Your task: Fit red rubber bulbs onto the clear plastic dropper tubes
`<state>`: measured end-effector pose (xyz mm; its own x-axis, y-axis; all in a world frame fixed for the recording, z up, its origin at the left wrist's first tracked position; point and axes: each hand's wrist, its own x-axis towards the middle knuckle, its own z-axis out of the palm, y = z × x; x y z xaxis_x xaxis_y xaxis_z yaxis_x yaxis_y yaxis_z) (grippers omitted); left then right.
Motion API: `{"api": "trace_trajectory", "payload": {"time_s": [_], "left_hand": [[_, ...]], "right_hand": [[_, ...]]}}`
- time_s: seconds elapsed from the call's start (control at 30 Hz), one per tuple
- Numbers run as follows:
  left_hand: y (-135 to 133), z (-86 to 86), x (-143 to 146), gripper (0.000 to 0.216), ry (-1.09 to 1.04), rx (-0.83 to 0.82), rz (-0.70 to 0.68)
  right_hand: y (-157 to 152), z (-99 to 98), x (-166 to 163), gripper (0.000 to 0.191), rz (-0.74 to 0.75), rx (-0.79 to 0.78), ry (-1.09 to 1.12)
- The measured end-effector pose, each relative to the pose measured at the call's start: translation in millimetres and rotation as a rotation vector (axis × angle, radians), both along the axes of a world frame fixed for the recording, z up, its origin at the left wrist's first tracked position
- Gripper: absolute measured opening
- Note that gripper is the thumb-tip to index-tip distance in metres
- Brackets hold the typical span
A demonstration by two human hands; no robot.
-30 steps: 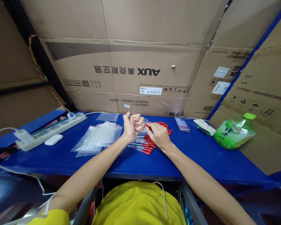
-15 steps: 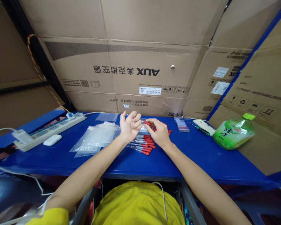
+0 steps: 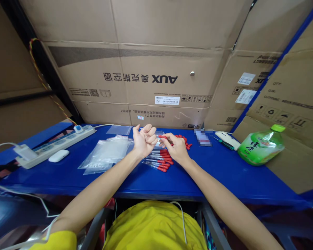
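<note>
Head view: the right hand (image 3: 177,147) pinches a red bulb (image 3: 162,136) between thumb and fingertips, just beside the left hand (image 3: 144,141), whose fingers curl closely toward the palm; whether they enclose a tube cannot be told. Red-ended clear tubes (image 3: 161,161) lie on the blue table (image 3: 211,173) between the hands and nearer the body. Further red bulbs (image 3: 185,139) lie just beyond the right hand, and flat clear bags (image 3: 106,151) to the left of the left hand. Judged from this pose, a loose or off-centre pinch could let the bulb slip; sideways pressure could crack a slender tube, if one is held; a lowered wrist could scatter the row.
</note>
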<state>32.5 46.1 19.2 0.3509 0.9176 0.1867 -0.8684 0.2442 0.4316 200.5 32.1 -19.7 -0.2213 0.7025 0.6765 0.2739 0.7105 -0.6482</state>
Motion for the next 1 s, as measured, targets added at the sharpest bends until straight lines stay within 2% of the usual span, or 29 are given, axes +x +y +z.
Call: {"api": "trace_trajectory", "payload": {"time_s": [0.4, 1.0], "left_hand": [[-1.7, -1.4, 2.9, 0.042, 0.0, 0.007, 0.003], [-2.3, -3.0, 5.2, 0.042, -0.026, -0.044, 0.019]], "right_hand": [[-1.8, -6.9, -0.4, 0.02, -0.036, 0.039, 0.002], [-5.6, -2.9, -4.4, 0.019, -0.057, 0.054, -0.008]]}}
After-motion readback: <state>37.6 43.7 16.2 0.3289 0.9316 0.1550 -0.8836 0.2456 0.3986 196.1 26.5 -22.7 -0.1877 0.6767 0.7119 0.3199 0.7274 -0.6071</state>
